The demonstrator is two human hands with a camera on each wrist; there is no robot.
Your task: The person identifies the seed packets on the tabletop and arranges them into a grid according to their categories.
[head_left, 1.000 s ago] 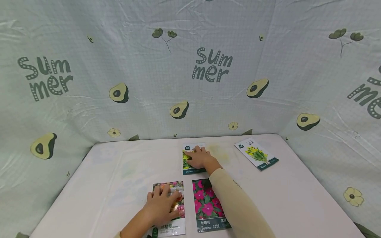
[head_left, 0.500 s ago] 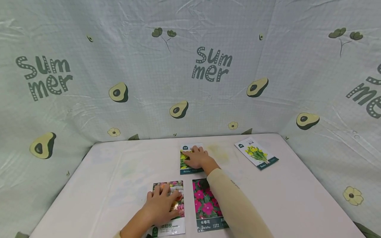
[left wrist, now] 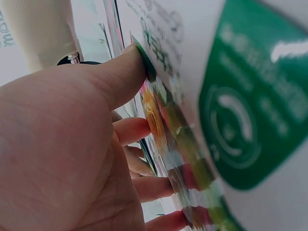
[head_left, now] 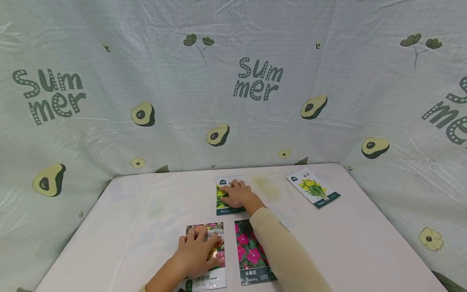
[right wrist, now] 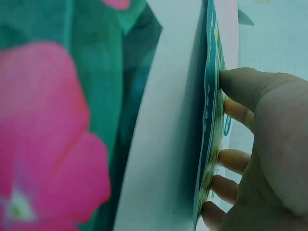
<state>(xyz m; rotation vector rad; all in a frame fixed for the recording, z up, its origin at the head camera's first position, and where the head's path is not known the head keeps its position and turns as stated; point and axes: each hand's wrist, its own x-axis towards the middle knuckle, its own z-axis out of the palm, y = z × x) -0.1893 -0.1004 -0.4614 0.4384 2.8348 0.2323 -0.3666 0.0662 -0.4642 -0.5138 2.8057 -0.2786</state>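
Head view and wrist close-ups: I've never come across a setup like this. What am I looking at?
There is no machine, just a person's two bare hands. The wide picture comes from a camera worn on the head; the close ones, from a camera on each wrist.

Four flower packets lie on the pale table. The left hand rests on the mixed-flower packet; the right hand rests on a yellow-flowered packet farther away. The right sleeve partly hides the magenta-flowered packet. Another yellow-flowered one lies askew at the far right. Neither hand appears to lift anything.
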